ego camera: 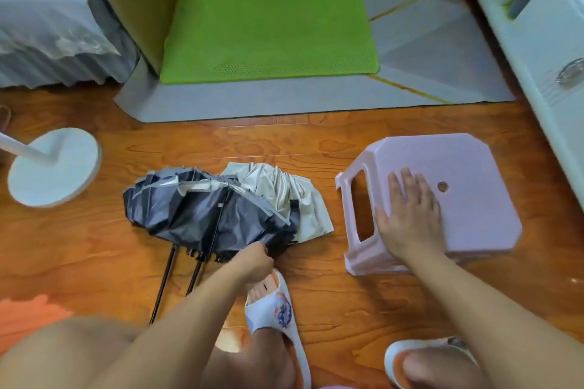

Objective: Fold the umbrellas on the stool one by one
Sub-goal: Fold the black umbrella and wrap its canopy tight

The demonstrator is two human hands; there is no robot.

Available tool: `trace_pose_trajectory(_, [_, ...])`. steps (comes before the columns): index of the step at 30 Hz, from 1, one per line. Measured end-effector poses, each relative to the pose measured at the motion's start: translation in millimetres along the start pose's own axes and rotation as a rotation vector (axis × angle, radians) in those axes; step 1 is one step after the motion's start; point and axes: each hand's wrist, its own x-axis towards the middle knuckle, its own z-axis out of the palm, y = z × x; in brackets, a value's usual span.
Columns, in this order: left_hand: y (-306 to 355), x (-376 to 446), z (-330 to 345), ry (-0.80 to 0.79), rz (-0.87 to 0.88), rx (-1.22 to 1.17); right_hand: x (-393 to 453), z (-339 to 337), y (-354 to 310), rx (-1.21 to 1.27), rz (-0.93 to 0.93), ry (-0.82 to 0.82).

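Two collapsed umbrellas lie on the wooden floor at centre: a black one with grey trim [205, 215] in front, and a silver-beige one [284, 193] behind it to the right. Two dark shafts [170, 275] stick out toward me. My left hand [256, 262] pinches the black umbrella's near edge. A pale pink plastic stool [467, 199] stands to the right with nothing on its seat except my right hand [410, 215], which rests flat with fingers spread.
A white round fan base [53, 167] stands at left. A green mat [268, 31] lies on a grey rug [284, 101] ahead. White furniture [543, 41] runs along the right, a bed [41, 16] at far left. My slippered feet [275, 313] are near the umbrellas.
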Motion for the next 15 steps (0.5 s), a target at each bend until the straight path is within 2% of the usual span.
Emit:
trace_pose_trajectory(5, [3,44,9,0.189,-0.051,-0.172,5,6,3,-0.006,0.008,0.019])
trace_pose_trajectory(8, [-9,47,25,0.249,-0.185,-0.290,8,7,3,0.000,0.010,0.015])
trace_pose_trajectory(10, [-17,41,34,0.280,-0.217,-0.246,9,8,3,0.003,0.018,0.020])
trace_pose_trajectory(15, [-29,48,24,0.537,-0.142,0.063,9,11,0,0.014,0.031,0.062])
